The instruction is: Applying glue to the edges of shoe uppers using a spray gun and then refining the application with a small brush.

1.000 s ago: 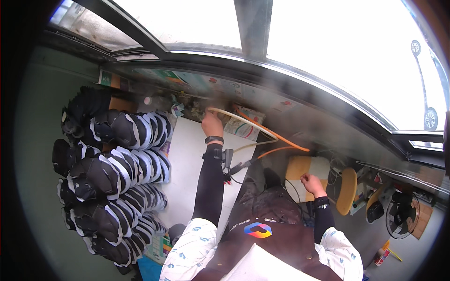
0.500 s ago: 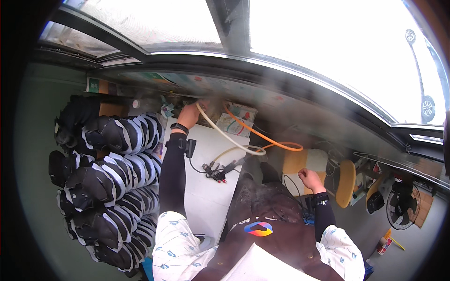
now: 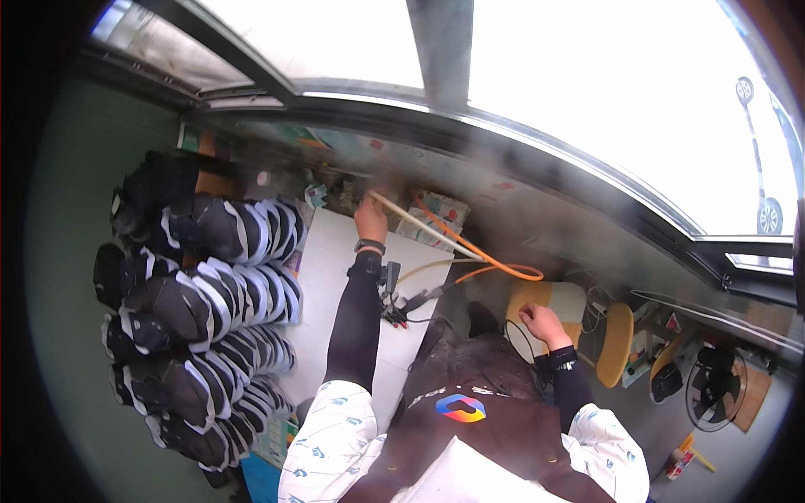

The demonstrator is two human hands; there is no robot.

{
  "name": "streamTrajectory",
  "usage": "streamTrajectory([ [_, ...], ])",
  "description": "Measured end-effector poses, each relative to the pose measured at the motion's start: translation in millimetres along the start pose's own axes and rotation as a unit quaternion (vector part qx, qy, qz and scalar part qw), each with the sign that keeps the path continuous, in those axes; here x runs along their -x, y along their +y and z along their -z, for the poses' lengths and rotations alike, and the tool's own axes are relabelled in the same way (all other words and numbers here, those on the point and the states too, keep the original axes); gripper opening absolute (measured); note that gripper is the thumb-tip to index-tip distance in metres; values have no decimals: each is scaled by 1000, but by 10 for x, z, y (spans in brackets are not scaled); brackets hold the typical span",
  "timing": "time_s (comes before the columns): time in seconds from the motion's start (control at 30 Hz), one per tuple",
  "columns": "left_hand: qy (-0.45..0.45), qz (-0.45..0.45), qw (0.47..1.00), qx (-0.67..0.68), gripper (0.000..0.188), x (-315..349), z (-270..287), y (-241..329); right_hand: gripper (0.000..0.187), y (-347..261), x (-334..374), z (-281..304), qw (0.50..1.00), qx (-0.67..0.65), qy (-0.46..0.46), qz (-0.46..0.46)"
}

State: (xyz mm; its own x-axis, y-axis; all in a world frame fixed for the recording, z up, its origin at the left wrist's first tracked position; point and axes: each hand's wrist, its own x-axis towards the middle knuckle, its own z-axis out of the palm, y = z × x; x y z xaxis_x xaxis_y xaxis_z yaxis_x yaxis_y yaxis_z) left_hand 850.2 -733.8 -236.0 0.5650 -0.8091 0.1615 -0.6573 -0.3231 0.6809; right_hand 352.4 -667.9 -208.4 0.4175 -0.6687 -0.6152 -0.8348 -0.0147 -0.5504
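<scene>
My left hand (image 3: 371, 221) reaches to the back edge of the white tabletop (image 3: 327, 260). Its fingers are blurred and partly hidden beside the near end of a cream hose (image 3: 419, 220); I cannot tell whether they grip it. An orange hose (image 3: 511, 269) curves to the right of it. Beside my left forearm lies a tool with metal fittings and red tips (image 3: 396, 315), joined to a thin hose. My right hand (image 3: 542, 324) hovers at the right of my lap, fingers curled in, with nothing visible in them. A dark cable loops near it.
Rows of black, pale-lined pieces like shoe uppers (image 3: 231, 293) are stacked at the left. Printed papers (image 3: 436, 218) lie at the back. A yellow-and-white seat (image 3: 545, 303), a yellow board (image 3: 616, 344) and a fan (image 3: 715, 390) stand at the right. A window runs along the far side.
The view has shifted slightly. My left hand and forearm have moved right, across the tabletop's back edge, and the cream hose's loop has flattened. My right hand has moved slightly left and remains curled.
</scene>
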Motion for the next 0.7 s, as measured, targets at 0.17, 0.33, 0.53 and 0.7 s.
streamTrajectory([
  [0.17,-23,-30,999,15,74,224,633,276,24,-865,-170,190,984,11,-51,171],
  [0.33,46,252,895,366,59,2061,2787,730,24,-1727,-531,-87,932,39,-169,318],
  [0.53,342,523,770,126,36,5590,4682,1250,32,-2072,-602,-702,872,146,-194,426],
  [0.7,407,684,605,30,53,8299,3761,869,73,-2496,-789,-1536,779,284,-194,524],
])
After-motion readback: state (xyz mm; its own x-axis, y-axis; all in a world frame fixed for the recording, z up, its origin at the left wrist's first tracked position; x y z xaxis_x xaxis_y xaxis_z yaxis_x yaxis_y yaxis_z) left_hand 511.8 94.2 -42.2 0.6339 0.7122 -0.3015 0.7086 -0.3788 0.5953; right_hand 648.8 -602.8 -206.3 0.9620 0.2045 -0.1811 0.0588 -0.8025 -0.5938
